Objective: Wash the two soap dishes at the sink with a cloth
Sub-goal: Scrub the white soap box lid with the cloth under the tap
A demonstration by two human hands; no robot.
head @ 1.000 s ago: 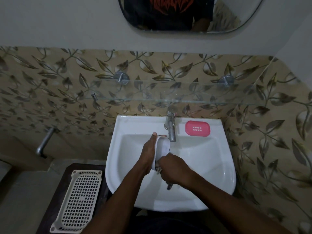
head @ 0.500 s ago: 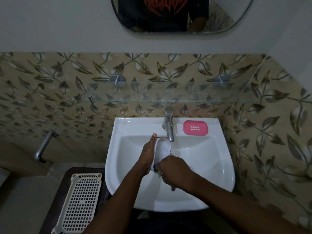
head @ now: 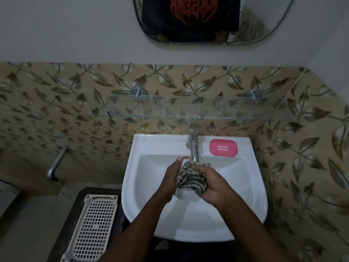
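Note:
Over the white sink, my left hand holds a white soap dish on edge; most of it is covered. My right hand presses a striped dark-and-pale cloth against the dish's face. Both hands are just below the spout of the chrome tap. A pink soap dish with small drain holes lies flat on the sink's back ledge, right of the tap.
A glass shelf juts from the leaf-patterned tiles above the tap. A cream perforated tray lies on a dark stand left of the sink. A chrome pipe sticks out of the left wall. A mirror hangs above.
My right hand has moved up from the dish's lower end, and the striped cloth now covers the dish's face. The left hand keeps its hold.

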